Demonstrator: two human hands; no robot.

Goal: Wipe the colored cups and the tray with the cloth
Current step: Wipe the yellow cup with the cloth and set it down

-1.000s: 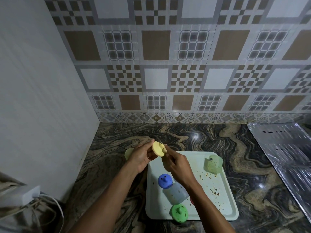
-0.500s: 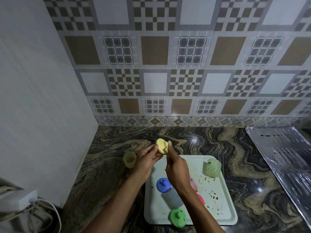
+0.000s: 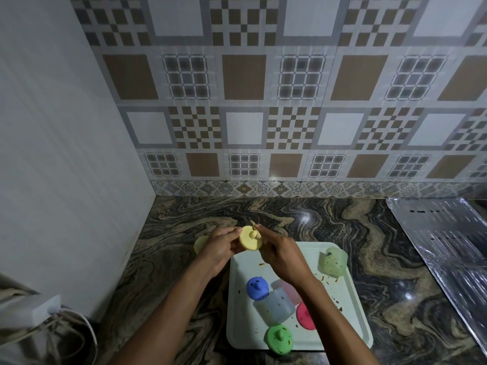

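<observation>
Both hands hold a yellow lid [image 3: 249,239] with a small knob above the counter, just beyond the tray's far left corner. My left hand [image 3: 220,247] grips its left edge and my right hand [image 3: 279,252] pinches its right side near the knob. A yellow cup [image 3: 199,243] stands on the counter, half hidden behind my left hand. The pale green tray [image 3: 351,316] is speckled with brown crumbs. It carries a soiled green cup [image 3: 332,261], a blue lid [image 3: 257,288], a clear cup on its side [image 3: 276,305], a pink cup [image 3: 288,289], a red lid [image 3: 305,316] and a green lid [image 3: 278,338]. No cloth is visible.
The dark marbled counter [image 3: 382,246] runs back to a tiled backsplash, with a white wall on the left. A ribbed metal drainboard [image 3: 448,246] lies at the right. A white adapter with cables [image 3: 34,312] sits at the lower left.
The yellow lid has turned between my fingers, and its knob side now faces me. Both hands stay in about the same place above the tray's far left corner.
</observation>
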